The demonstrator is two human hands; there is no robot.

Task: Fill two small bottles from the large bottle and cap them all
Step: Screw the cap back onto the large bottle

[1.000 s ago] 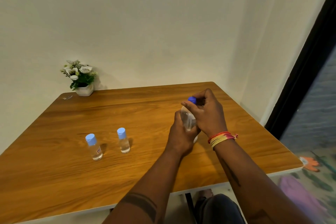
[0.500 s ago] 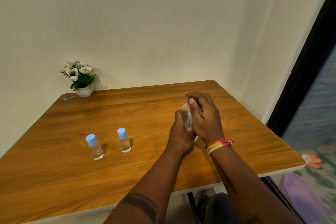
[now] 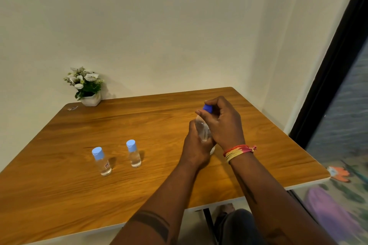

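Most of the large bottle [image 3: 202, 129] sat buried behind the left hand [image 3: 196, 148] and right hand [image 3: 225, 123]; its base and fill level stayed out of sight. The blue cap [image 3: 207, 108] peeked only partly past the right fingers [image 3: 214, 103]. Well left of those fingers, the small bottle's label [image 3: 107, 164] was too tiny to read. The desk [image 3: 59, 195] ran off the left edge.

Both forearms are bare, no sleeves. The right wrist wears a bunched thread band [image 3: 238, 151] in red, orange and yellow. A dark tattooed band [image 3: 153, 225] circles the left forearm.
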